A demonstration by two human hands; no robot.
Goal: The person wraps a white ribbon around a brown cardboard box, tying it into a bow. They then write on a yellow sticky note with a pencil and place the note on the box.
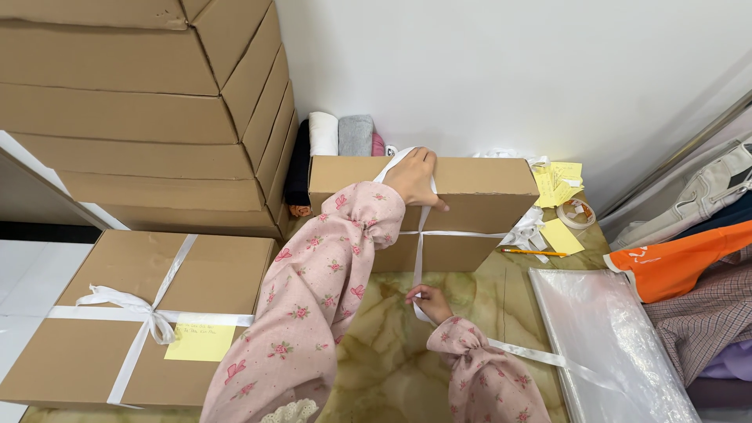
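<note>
While left hand [413, 176] lies flat on the cardboard box [478, 184] top edge w/ fingers released, pinning white ribbon [420, 243], right hand [429, 301] fingers pinch ribbon below box front. Open marble desk [376, 345] betw. tied box [133, 313] & plastic sheets [607, 337].

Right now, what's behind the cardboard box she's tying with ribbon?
Behind the cardboard box, by the wall, stand rolled cloths: black, white, grey and a bit of pink. Only their tops show; the box hides the rest and anything lower.
</note>
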